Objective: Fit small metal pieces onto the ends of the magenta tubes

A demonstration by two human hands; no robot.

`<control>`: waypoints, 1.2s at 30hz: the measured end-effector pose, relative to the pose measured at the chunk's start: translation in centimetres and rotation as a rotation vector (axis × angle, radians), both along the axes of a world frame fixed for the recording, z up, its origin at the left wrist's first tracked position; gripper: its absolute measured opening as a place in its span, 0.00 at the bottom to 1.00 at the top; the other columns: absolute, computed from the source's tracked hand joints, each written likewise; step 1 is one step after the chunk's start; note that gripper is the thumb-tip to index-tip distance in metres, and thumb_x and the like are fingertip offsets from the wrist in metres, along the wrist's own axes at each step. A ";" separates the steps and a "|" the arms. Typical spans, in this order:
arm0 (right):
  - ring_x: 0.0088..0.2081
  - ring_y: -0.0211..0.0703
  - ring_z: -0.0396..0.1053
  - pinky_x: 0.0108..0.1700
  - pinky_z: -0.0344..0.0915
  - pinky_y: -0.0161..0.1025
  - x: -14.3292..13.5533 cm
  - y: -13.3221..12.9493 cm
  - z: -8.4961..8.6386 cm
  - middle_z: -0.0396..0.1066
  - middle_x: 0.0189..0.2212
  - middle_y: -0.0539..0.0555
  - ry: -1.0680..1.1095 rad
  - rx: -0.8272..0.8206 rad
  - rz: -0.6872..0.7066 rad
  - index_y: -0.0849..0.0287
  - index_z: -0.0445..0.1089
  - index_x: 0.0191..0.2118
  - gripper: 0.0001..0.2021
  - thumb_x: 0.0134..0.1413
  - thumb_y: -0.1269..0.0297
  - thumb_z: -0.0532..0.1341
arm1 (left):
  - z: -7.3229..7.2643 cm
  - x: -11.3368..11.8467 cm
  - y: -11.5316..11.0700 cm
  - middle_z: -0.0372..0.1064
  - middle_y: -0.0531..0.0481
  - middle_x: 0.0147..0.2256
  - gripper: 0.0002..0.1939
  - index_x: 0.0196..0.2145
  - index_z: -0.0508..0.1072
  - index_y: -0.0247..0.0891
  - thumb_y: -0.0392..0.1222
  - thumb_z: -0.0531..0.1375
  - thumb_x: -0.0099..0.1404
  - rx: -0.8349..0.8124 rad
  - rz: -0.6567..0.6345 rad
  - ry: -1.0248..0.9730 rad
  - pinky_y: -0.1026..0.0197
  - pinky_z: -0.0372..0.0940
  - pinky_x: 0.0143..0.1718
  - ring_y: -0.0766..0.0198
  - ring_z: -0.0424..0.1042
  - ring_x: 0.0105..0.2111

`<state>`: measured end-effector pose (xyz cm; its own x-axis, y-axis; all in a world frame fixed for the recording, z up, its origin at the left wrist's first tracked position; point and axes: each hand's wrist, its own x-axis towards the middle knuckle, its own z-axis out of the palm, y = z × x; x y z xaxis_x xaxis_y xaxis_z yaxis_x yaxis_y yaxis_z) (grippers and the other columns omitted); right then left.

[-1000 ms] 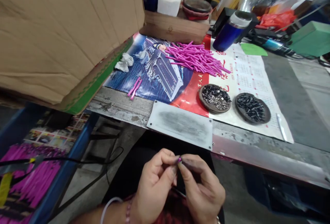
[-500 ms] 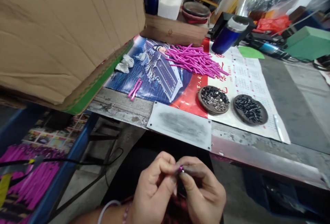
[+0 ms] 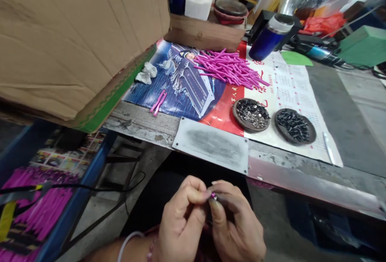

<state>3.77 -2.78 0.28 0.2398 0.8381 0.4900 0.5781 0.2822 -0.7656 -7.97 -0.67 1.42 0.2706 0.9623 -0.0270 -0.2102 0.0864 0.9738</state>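
Note:
My left hand [image 3: 183,217] and my right hand [image 3: 237,221] meet above my lap, just below the table's front edge. Both are closed in a pinch around one small magenta piece [image 3: 212,195] with a shiny bit at its end. Most of that piece is hidden by the fingers. On the poster lies a pile of magenta strips [image 3: 230,69], with two more strips [image 3: 158,102] apart to the left. A round dish [image 3: 251,128] holds small metal parts, and a second dish [image 3: 312,138] beside it holds dark slender parts.
A big cardboard box [image 3: 81,40] stands at the left. Below it, a blue bin [image 3: 54,230] holds many magenta strips. A grey plate [image 3: 211,145] lies at the table's front edge. Farther back are a blue cup [image 3: 267,42], a white bag [image 3: 199,0] and a green box [image 3: 364,46].
Both hands stay together on the small piece, with only slight finger movement. The right hand's fingers have shifted a little. The view has moved slightly.

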 end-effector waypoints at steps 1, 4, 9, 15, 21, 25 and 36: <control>0.37 0.40 0.75 0.38 0.72 0.35 0.0 0.2 0.0 0.74 0.32 0.52 -0.022 0.010 -0.001 0.58 0.69 0.37 0.05 0.66 0.73 0.59 | 0.0 0.1 0.0 0.64 0.53 0.34 0.09 0.33 0.68 0.41 0.36 0.56 0.74 0.025 0.008 0.013 0.70 0.65 0.32 0.68 0.66 0.31; 0.35 0.40 0.72 0.39 0.71 0.39 0.0 0.5 -0.4 0.70 0.29 0.52 -0.073 0.096 -0.007 0.60 0.68 0.36 0.08 0.67 0.76 0.56 | 0.0 0.2 0.0 0.65 0.52 0.34 0.09 0.32 0.67 0.41 0.34 0.55 0.73 0.082 0.016 0.052 0.69 0.66 0.35 0.67 0.68 0.33; 0.30 0.39 0.67 0.37 0.71 0.40 0.4 0.8 -0.6 0.66 0.26 0.50 -0.072 0.099 0.031 0.58 0.65 0.32 0.13 0.71 0.68 0.53 | 0.0 0.3 0.0 0.66 0.52 0.33 0.09 0.32 0.68 0.40 0.32 0.56 0.72 0.102 0.017 0.079 0.69 0.66 0.34 0.67 0.69 0.32; 0.24 0.37 0.65 0.27 0.62 0.36 0.8 1.0 0.0 0.63 0.22 0.48 0.064 -0.087 0.103 0.55 0.62 0.29 0.16 0.72 0.68 0.50 | 0.3 0.3 0.0 0.66 0.52 0.33 0.08 0.33 0.71 0.41 0.35 0.57 0.72 0.014 0.031 0.049 0.68 0.66 0.32 0.66 0.68 0.30; 0.28 0.39 0.66 0.29 0.63 0.35 0.9 1.3 0.4 0.66 0.27 0.50 0.084 -0.083 0.124 0.56 0.64 0.33 0.09 0.68 0.63 0.58 | 0.2 0.1 0.4 0.67 0.51 0.34 0.06 0.38 0.74 0.43 0.39 0.58 0.73 -0.001 0.023 0.019 0.67 0.67 0.35 0.65 0.70 0.33; 0.19 0.33 0.52 0.22 0.49 0.34 1.1 1.8 0.3 0.52 0.18 0.45 0.219 -0.236 0.222 0.56 0.54 0.22 0.25 0.75 0.60 0.45 | -0.2 0.3 0.5 0.66 0.52 0.34 0.06 0.37 0.73 0.42 0.39 0.58 0.74 -0.046 0.000 0.011 0.68 0.65 0.32 0.67 0.67 0.30; 0.21 0.34 0.64 0.26 0.63 0.31 5.9 1.6 0.9 0.65 0.22 0.46 0.353 -0.267 -0.075 0.56 0.68 0.33 0.12 0.71 0.61 0.56 | 1.7 -2.9 7.3 0.68 0.49 0.36 0.10 0.41 0.73 0.39 0.30 0.53 0.74 0.321 -0.314 0.400 0.64 0.66 0.37 0.64 0.71 0.35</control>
